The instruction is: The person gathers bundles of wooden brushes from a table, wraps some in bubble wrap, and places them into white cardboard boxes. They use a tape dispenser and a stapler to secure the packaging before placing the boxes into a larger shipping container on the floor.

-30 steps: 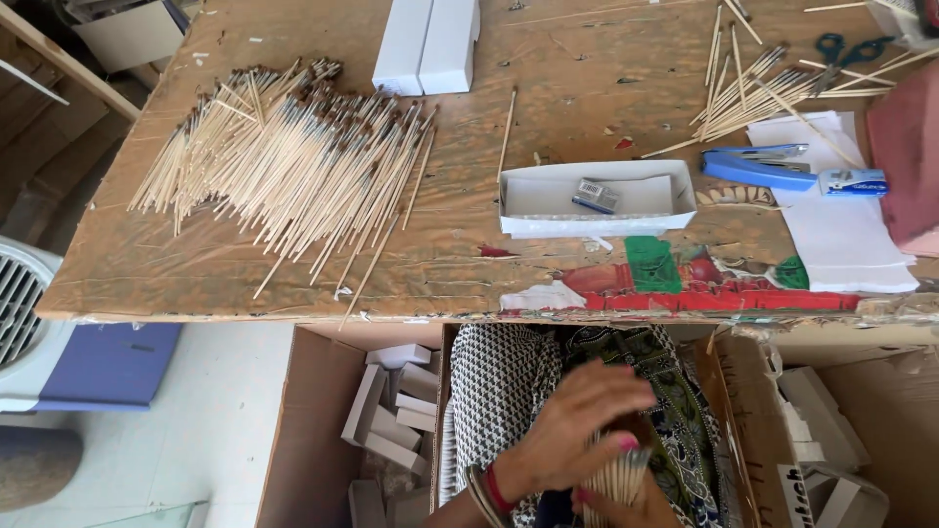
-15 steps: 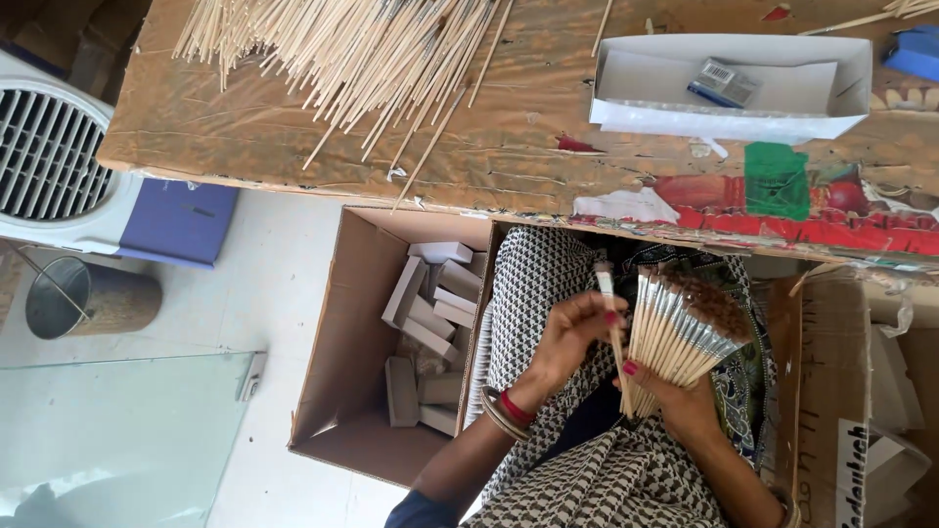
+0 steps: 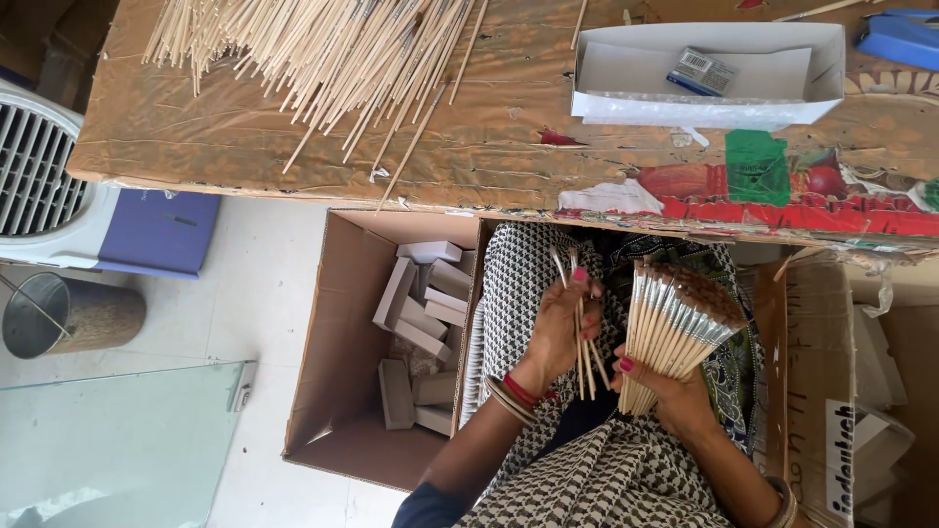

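Observation:
My right hand [image 3: 667, 389] grips a fanned bundle of paintbrushes [image 3: 675, 323] with pale wooden handles and metal ferrules, bristles pointing up toward the table. My left hand [image 3: 556, 337], with red and gold bangles on the wrist, holds a few separate brushes [image 3: 583, 347] just left of the bundle, not touching it. Both hands are over my lap, which is covered in black-and-white patterned cloth [image 3: 606, 469], below the table's front edge.
A worn wooden table [image 3: 489, 147] carries a heap of wooden sticks [image 3: 323, 49] and a white open tray [image 3: 704, 73]. An open cardboard box [image 3: 342, 391] with small white boxes stands on the floor at left. A fan unit [image 3: 39, 176] and metal bucket [image 3: 68, 318] stand further left.
The view has dropped from the tabletop to my lap. My hands came apart: the left one drew a few brushes away from the bundle held in the right.

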